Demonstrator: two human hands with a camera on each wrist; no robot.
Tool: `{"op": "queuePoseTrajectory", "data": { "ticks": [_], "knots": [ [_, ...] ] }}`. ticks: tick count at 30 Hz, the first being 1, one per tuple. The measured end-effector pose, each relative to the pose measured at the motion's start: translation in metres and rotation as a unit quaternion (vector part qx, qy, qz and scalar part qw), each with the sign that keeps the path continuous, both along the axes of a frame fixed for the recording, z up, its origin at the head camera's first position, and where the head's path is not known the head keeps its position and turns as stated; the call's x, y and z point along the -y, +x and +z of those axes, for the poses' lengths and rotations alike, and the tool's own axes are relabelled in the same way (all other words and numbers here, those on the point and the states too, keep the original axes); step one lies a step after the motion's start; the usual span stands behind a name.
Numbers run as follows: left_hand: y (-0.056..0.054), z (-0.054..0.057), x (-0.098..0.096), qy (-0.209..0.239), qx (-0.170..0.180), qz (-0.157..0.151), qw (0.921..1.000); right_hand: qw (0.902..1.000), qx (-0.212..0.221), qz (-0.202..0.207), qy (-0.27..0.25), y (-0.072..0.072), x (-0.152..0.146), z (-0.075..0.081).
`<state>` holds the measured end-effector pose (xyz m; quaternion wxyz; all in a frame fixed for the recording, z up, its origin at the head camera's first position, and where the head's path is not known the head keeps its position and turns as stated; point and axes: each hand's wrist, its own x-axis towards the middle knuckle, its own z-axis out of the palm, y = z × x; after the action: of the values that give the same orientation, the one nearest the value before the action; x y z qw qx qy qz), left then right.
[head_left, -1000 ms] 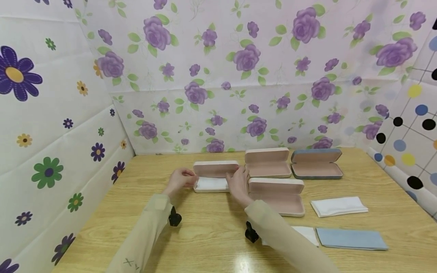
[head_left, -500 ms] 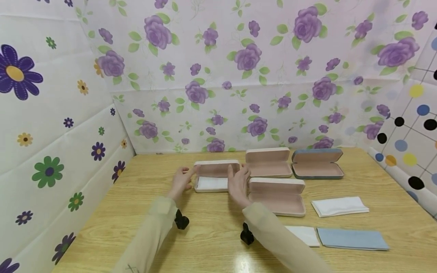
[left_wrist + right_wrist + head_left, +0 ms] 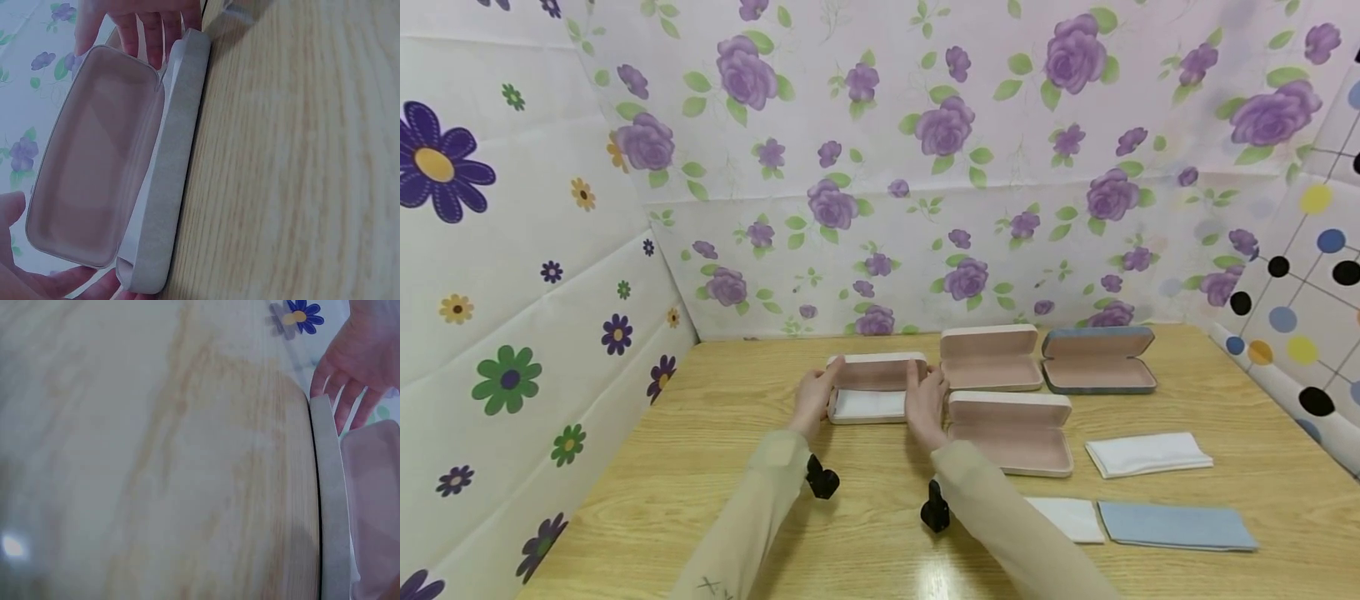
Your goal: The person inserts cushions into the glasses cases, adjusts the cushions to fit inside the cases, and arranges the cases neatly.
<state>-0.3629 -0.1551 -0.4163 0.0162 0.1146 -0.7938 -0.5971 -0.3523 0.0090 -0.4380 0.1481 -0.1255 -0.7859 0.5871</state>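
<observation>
A glasses case [image 3: 883,377] with a pale shell and pink lining stands with its lid raised, a folded white cloth [image 3: 870,404] lying in its base. At its left end is my left hand [image 3: 811,400], thumb up beside the lid. My right hand [image 3: 925,403] is at the opposite end, its thumb overlapping the lid's corner in the head view. Fairly straight fingers [image 3: 151,39] of the right hand reach down to the case's end in the left wrist view. The left hand's fingers [image 3: 345,403] are likewise extended at the other end in the right wrist view.
Right of the case stand two pale cases, one behind [image 3: 992,371] and one in front [image 3: 1011,446], and a blue case [image 3: 1097,371], all with lids up. White cloths [image 3: 1150,456] [image 3: 1067,517] and a blue cloth [image 3: 1176,525] lie on the wooden table [image 3: 700,467].
My left hand has moved from the cloth's end up beside the raised lid and closer to the case. The right thumb has lifted from the cloth to the lid's corner.
</observation>
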Motion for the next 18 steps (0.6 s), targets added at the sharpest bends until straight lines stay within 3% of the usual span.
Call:
{"op": "queuePoseTrajectory", "data": {
  "ticks": [7,18],
  "knots": [
    [-0.005,0.003,-0.004,-0.013,0.000,0.015,0.9998,0.9996,0.007,-0.008,-0.026,-0.005,-0.004,0.002],
    [0.000,0.003,-0.005,-0.005,-0.011,0.034,0.9993,0.9979,0.030,-0.037,-0.043,-0.011,-0.001,0.005]
  ]
}}
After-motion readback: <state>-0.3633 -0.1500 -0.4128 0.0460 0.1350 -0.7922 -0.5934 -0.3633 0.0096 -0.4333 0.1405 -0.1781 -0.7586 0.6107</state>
